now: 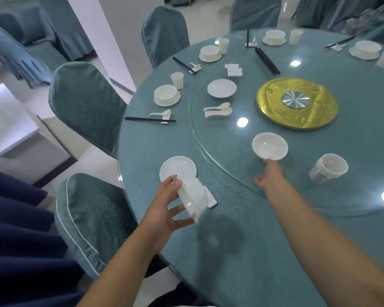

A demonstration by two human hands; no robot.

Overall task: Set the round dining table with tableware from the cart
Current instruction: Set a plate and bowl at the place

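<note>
My left hand (166,202) grips a white bowl (192,199), tilted on its side above the near edge of the round table (164,140). A white saucer (177,169) lies just beyond it, and a white chopstick rest (211,197) is partly hidden behind the bowl. My right hand (269,173) reaches to a second white bowl (269,146) on the glass turntable (208,138); its fingertips touch the bowl's underside. A stack of white cups (329,168) stands to the right.
Finished settings of bowl on saucer (166,95), cup (177,80), spoon and black chopsticks (150,119) ring the far rim. Loose spoons (217,109), a saucer stack (221,87) and spare chopsticks (267,61) sit on the turntable near the gold centre disc (297,105). Covered chairs (87,103) surround the table.
</note>
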